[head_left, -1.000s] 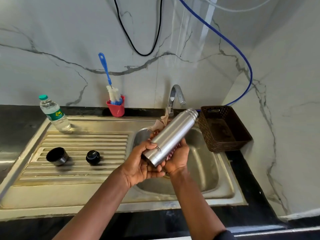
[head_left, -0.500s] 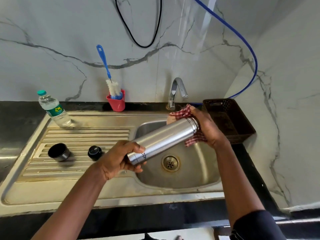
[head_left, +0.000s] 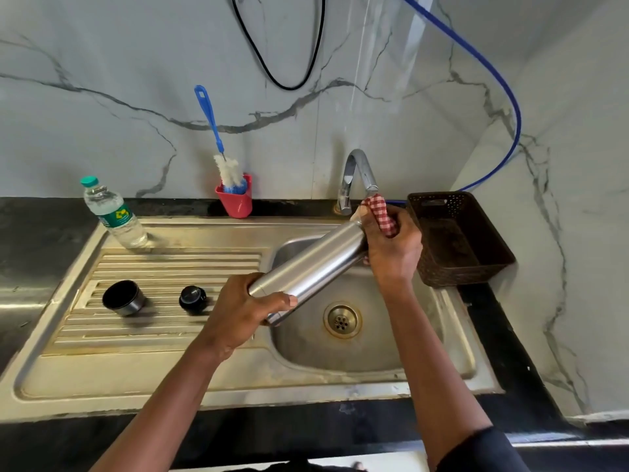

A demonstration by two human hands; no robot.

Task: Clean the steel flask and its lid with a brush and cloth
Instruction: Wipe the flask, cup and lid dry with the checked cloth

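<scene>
The steel flask lies tilted over the sink basin, its mouth toward the tap. My left hand grips its base end. My right hand holds a red checked cloth wrapped around the flask's mouth end, which is hidden by the cloth and fingers. The cup-shaped steel lid and the black stopper sit apart on the ribbed drainboard. A blue-handled bottle brush stands in a red cup at the wall.
A water bottle stands at the drainboard's back left. The tap rises just behind the cloth. A dark plastic basket sits right of the sink. A blue hose and a black cable hang on the marble wall.
My right hand slid with the cloth from the flask's base up to its mouth end and closed over it. The flask swung lower and further left in my left hand.
</scene>
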